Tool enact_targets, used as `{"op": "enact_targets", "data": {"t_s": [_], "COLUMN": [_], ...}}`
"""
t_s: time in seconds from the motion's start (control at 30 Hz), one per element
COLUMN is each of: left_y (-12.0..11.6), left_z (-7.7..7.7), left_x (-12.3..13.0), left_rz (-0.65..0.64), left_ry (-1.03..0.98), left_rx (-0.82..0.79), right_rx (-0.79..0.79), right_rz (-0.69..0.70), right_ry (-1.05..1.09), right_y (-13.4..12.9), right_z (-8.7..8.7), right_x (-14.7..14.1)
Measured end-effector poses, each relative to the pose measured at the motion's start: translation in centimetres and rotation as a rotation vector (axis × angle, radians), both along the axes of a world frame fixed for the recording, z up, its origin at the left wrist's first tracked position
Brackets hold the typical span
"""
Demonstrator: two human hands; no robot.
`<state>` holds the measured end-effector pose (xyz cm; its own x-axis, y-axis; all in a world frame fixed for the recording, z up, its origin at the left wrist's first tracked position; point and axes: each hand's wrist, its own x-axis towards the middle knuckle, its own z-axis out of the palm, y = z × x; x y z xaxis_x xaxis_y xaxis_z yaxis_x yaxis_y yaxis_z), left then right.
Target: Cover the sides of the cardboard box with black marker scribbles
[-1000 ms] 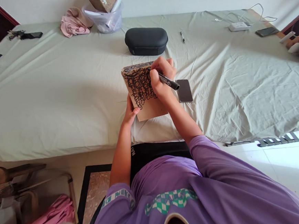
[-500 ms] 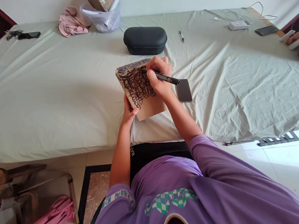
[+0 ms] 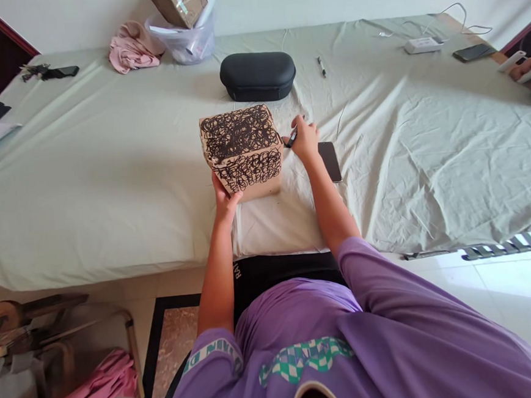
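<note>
A brown cardboard box (image 3: 259, 190) rests on the cloth-covered table, its top and the upper part of its near side covered in black looping scribbles. My left hand (image 3: 225, 199) grips the box at its lower left, thumb on the near side. Just off the box's right side, my right hand (image 3: 305, 137) is closed around a black marker (image 3: 292, 138), whose end points toward the box. Partly behind my right wrist lies a dark phone (image 3: 330, 161). Beyond the box sits a black oval case (image 3: 258, 77).
At the back are a pen (image 3: 322, 67), a plastic basket (image 3: 189, 44), a pink cloth (image 3: 131, 48) and a white power strip (image 3: 423, 45). Another phone (image 3: 473, 53) lies back right. Other people's hands show at both side edges.
My right hand and the marker have moved right, off the box. The box has tipped so its scribbled top shows more. At the left edge, another person's hand and a white sheet have appeared.
</note>
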<state>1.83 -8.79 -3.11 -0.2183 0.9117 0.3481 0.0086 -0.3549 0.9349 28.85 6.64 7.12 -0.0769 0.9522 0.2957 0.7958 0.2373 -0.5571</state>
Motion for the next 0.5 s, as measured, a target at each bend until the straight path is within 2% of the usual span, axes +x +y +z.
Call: {"op": "enact_targets", "data": {"t_s": [0.07, 0.13, 0.23, 0.3, 0.4, 0.5], "left_y": [0.1, 0.3, 0.9, 1.3, 1.9, 2.2], "left_z": [-0.1, -0.3, -0.7, -1.0, -1.4, -1.7], "left_x": [0.2, 0.4, 0.8, 1.0, 1.3, 1.6], "left_rz": [-0.01, -0.025, -0.039, -0.039, -0.025, -0.005], "left_ry": [0.0, -0.001, -0.018, -0.01, 0.074, 0.142], "left_rx": [-0.052, -0.096, -0.137, -0.15, -0.153, -0.165], "right_rx": [-0.105, -0.155, -0.101, 0.036, 0.255, 0.286], "right_rz": [-0.056, -0.069, -0.058, -0.05, -0.003, 0.213], "right_ry": [-0.082, -0.056, 0.103, 0.251, 0.418, 0.516], "right_y": [-0.3, -0.4, 0.4, 1.3, 2.3, 1.7], "right_z": [-1.7, -2.6, -2.3, -1.1, 1.6, 4.7], "right_x": [-0.6, -1.2, -1.3, -1.1, -0.3, 0.4]}}
